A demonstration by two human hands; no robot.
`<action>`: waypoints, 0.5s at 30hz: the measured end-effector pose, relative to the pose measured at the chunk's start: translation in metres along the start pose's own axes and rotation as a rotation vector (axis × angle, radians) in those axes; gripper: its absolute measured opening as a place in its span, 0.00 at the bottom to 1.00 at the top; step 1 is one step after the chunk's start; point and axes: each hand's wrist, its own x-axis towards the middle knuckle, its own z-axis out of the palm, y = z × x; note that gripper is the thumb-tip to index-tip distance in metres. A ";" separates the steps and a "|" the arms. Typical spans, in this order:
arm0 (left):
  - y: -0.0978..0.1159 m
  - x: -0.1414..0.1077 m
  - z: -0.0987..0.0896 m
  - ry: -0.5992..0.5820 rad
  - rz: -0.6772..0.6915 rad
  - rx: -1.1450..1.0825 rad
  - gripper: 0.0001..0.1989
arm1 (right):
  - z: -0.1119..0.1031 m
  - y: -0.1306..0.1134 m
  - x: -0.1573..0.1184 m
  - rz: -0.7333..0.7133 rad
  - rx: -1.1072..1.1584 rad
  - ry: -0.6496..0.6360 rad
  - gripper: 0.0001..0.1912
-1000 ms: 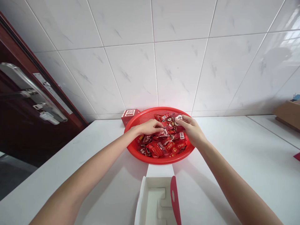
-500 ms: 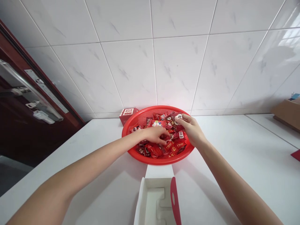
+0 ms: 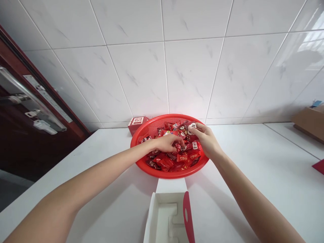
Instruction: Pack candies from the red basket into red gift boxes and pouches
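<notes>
A red plastic basket (image 3: 170,174) holds a heap of small wrapped candies (image 3: 164,162) in red and dark red. My left hand (image 3: 167,143) reaches over its left side, fingers bent and closed around a red wrapped candy (image 3: 178,147) on the heap. At the right rim, my right hand (image 3: 206,139) pinches dark red candy packets (image 3: 186,130) with white labels between thumb and fingers. How many packets it has, I cannot tell. Below the basket lies an open white box (image 3: 163,219) with a moulded inside and a red side flap (image 3: 188,216).
Behind the basket, at its left, a small red box (image 3: 136,125) stands near the tiled wall (image 3: 136,74). A cardboard box (image 3: 310,123) is at the far right on the white table (image 3: 243,158). To the left is a dark red door (image 3: 22,135) with keys hanging in it.
My left hand has drawn up and its fingers have closed on a candy, uncovering the red packets beneath. My right hand has hardly moved and still pinches its packets.
</notes>
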 end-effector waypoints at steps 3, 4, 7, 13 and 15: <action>-0.001 -0.002 -0.005 0.098 0.042 -0.058 0.22 | 0.000 0.000 0.001 -0.006 0.007 0.007 0.17; -0.002 -0.003 -0.006 0.103 0.042 -0.038 0.21 | 0.000 0.000 0.001 -0.004 0.013 0.007 0.17; -0.002 -0.002 -0.004 0.085 0.036 0.137 0.13 | 0.001 0.000 0.001 -0.001 0.018 0.013 0.17; 0.002 0.001 0.015 -0.017 0.183 0.363 0.12 | 0.002 -0.001 0.000 -0.015 0.018 0.037 0.17; 0.001 0.002 0.019 -0.045 0.211 0.397 0.10 | 0.001 0.000 0.000 -0.022 0.014 0.039 0.16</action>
